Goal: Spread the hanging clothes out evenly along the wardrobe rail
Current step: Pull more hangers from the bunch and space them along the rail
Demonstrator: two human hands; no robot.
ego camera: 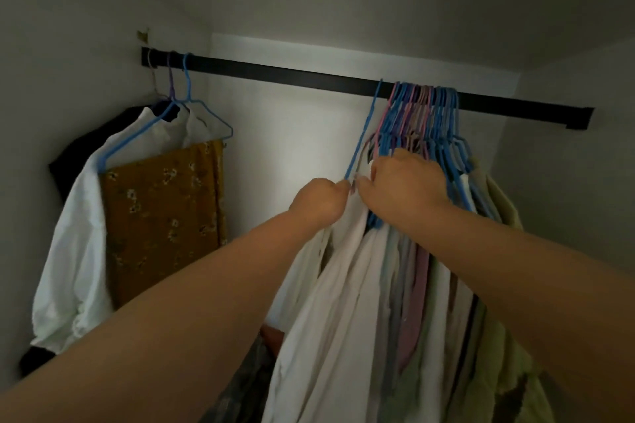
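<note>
Clothes (405,285) hang bunched toward the right end of a black rail (281,70) running left to right, three garments (137,203) apart at far left. Left hand (319,199) pinches a blue hanger (364,134) slanting leftward; right hand (405,182) grips the bunched hangers.

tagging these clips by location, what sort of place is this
Most likely the inside of a built-in wardrobe or closet at home. A black rail runs between plain pale walls, with clothes on hangers bunched at the right end and a few more clothes at the left.
</note>
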